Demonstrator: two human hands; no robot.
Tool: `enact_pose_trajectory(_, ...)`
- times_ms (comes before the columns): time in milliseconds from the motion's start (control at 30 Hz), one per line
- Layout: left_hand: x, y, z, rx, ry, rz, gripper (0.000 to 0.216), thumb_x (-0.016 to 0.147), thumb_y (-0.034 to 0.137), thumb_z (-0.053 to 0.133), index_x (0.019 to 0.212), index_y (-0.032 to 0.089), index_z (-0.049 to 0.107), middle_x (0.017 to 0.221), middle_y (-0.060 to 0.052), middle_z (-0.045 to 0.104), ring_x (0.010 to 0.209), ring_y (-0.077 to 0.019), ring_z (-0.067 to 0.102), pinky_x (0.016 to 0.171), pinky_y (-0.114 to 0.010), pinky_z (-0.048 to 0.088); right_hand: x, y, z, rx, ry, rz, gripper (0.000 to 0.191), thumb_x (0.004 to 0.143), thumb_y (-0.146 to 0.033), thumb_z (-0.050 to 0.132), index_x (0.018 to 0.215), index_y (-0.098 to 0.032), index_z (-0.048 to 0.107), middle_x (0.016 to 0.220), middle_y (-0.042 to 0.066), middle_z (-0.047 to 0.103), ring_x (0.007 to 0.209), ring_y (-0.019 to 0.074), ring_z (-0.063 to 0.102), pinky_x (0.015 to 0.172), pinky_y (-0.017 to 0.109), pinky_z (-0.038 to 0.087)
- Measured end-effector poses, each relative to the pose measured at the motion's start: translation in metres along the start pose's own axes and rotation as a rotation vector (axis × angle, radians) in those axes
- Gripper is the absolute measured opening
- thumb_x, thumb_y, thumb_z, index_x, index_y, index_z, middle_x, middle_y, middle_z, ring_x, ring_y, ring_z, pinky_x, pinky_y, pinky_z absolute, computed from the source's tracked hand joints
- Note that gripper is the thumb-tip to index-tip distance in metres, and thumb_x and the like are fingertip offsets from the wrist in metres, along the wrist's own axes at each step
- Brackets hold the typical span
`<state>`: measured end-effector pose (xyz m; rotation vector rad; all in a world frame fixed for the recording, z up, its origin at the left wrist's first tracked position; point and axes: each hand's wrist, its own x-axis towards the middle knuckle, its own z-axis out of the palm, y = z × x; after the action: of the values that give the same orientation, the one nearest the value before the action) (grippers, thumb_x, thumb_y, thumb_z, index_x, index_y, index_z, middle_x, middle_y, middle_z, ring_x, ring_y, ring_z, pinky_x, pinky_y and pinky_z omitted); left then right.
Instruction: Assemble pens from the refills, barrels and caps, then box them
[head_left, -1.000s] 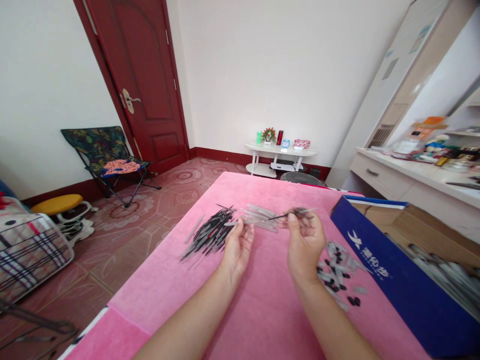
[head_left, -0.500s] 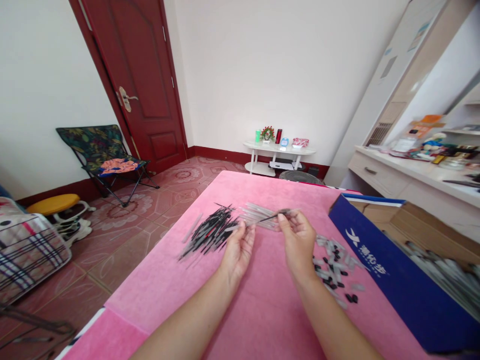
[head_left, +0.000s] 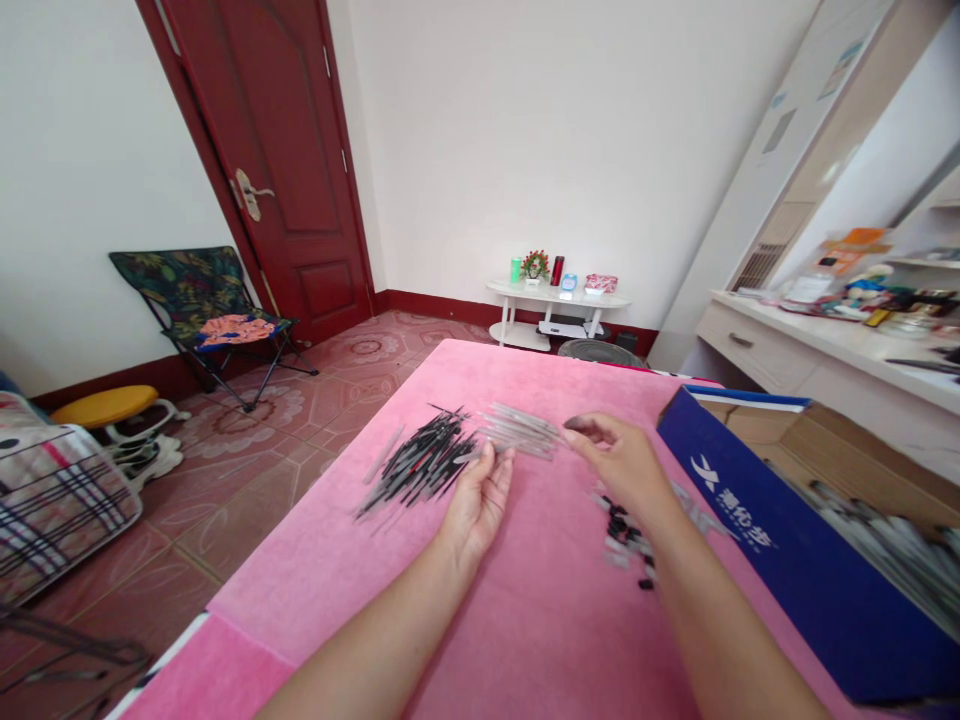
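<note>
My left hand is closed, its thumb and fingers pinching what looks like a pale pen barrel that points left over the dark pile. That pile, of black pen refills with a red one among them, lies just left of the hand. Clear pen barrels lie in a bundle between my two hands. My right hand, dark at the fingertips, is closed in a pinch at the right end of this bundle. Whatever it grips is too small to make out. Small black and clear pen caps or plugs lie partly under my right forearm.
A blue cardboard box with many clear tubes inside stands at the right edge of the pink cloth-covered table. A single clear tube lies left of the refills. Beyond are a folding chair and a low white table.
The dark refill that my right hand held no longer shows. My right hand has turned and its forearm has swung right, over the small parts. My left hand has stayed almost still.
</note>
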<state>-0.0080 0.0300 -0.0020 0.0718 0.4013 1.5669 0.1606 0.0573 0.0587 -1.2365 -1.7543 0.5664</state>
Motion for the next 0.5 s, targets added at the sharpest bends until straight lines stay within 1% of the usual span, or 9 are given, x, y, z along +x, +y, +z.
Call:
enact_pose_trajectory(100,0.001,-0.001,-0.001,0.002,-0.007,0.0,0.012,0.075,0.003,0.053,0.069,0.009,0.061,0.07,-0.005,0.066,0.07,-0.0118,0.064,0.068,-0.02,0.054,0.003,0.029,-0.037,-0.363,-0.091,0.121,0.009,0.06,-0.023,0.06,0.067,-0.02,0.065,0.066,0.002,0.065,0.062,0.0154,0.058,0.058,0.025,0.042)
enact_pose_trajectory(133,0.001,-0.001,-0.002,0.005,-0.007,0.002,0.011,0.075,0.003,0.053,0.069,0.008,0.061,0.071,-0.005,0.066,0.07,-0.012,0.064,0.068,-0.02,0.054,0.002,0.04,-0.046,-0.447,-0.131,0.165,0.007,0.057,-0.021,0.062,0.063,-0.021,0.065,0.063,0.002,0.065,0.059,0.0153,0.058,0.055,0.025,0.041)
enact_pose_trajectory(200,0.002,-0.002,-0.002,0.013,-0.001,0.002,0.011,0.075,0.003,0.053,0.07,0.008,0.061,0.07,-0.006,0.066,0.07,-0.0123,0.064,0.068,-0.02,0.054,-0.001,0.058,-0.058,-0.534,-0.208,0.23,0.008,0.053,-0.017,0.063,0.058,-0.022,0.065,0.058,0.001,0.063,0.054,0.0148,0.057,0.051,0.024,0.039)
enact_pose_trajectory(267,0.002,-0.002,-0.003,0.017,0.008,0.002,0.011,0.075,0.003,0.053,0.07,0.008,0.061,0.07,-0.006,0.066,0.07,-0.0123,0.064,0.067,-0.019,0.054,-0.005,0.07,-0.061,-0.558,-0.269,0.269,0.009,0.051,-0.016,0.064,0.056,-0.023,0.065,0.056,0.001,0.063,0.051,0.014,0.055,0.048,0.023,0.037)
enact_pose_trajectory(333,0.003,-0.002,-0.004,0.018,0.013,0.0,0.011,0.076,0.003,0.053,0.07,0.008,0.061,0.069,-0.005,0.066,0.07,-0.0121,0.064,0.068,-0.02,0.054,-0.008,0.075,-0.058,-0.572,-0.312,0.293,0.008,0.051,-0.017,0.064,0.056,-0.023,0.065,0.054,0.0,0.062,0.049,0.0134,0.055,0.047,0.023,0.036)
enact_pose_trajectory(500,0.003,-0.002,-0.006,0.042,-0.003,0.004,0.01,0.075,0.003,0.054,0.071,0.008,0.062,0.07,-0.005,0.066,0.07,-0.0121,0.064,0.068,-0.019,0.054,-0.011,0.071,-0.052,-0.637,-0.364,0.336,0.001,0.053,-0.021,0.063,0.053,-0.021,0.063,0.05,-0.001,0.06,0.049,0.0126,0.054,0.047,0.022,0.034)
